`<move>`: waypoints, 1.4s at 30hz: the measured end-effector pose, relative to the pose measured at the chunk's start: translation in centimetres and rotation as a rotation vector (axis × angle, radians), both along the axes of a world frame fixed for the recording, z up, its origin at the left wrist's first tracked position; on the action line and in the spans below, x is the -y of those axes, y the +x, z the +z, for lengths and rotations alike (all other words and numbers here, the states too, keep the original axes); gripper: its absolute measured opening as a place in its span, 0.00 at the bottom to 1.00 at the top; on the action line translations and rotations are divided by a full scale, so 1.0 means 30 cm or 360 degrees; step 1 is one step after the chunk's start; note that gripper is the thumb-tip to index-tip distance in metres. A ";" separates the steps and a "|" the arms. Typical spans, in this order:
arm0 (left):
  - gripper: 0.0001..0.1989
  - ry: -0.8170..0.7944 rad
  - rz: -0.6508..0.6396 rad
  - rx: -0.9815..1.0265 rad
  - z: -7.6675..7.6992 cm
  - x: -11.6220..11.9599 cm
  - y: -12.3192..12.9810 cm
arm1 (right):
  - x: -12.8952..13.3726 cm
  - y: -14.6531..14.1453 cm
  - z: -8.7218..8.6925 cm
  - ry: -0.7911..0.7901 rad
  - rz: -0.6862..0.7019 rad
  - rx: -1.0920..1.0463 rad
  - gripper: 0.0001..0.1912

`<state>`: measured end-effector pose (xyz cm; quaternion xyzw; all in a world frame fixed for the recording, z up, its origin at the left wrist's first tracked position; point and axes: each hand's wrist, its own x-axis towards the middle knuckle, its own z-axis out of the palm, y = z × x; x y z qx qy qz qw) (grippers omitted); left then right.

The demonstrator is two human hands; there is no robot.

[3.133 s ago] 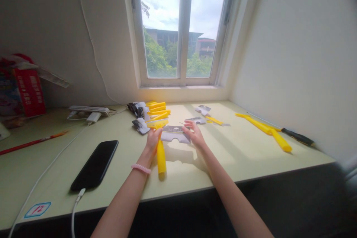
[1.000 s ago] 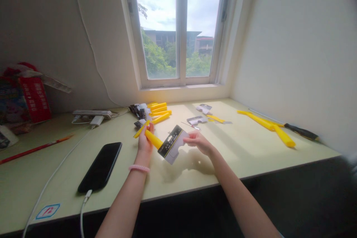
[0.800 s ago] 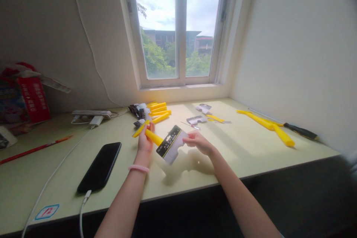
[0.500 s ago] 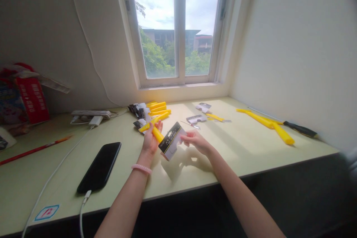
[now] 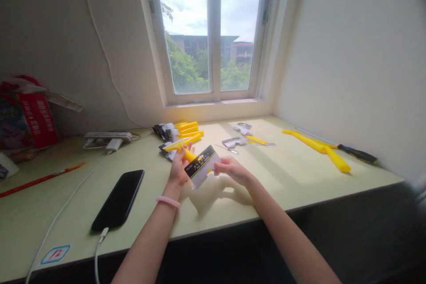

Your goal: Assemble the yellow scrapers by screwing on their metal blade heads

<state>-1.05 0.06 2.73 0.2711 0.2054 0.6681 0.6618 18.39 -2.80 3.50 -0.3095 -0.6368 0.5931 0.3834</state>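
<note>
While our left hand (image 5: pixel 179 169) grasps the yellow scraper (image 5: pixel 189 155) near its head, between thumb and fingers, our right hand (image 5: pixel 232 170) pinches the packaging card (image 5: pixel 201 169) at its notched side. Both things are held up over the table (image 5: pixel 299 182), in front of us. The long axis of the scraper goes from the head, at upper left, down towards our right hand, and its handle passes behind the card. The card is tilted across this line, its long side rising to the right, so the two cross each other. Some yellow appears in the notch, just beside our right hand; we judge it is the handle. Whether card and handle touch, we cannot tell
</note>
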 end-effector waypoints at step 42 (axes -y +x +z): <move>0.28 0.0013 -0.0068 -0.0884 -0.019 -0.001 -0.006 | 0.013 0.052 0.025 -0.0189 -0.0089 0.0031 0.47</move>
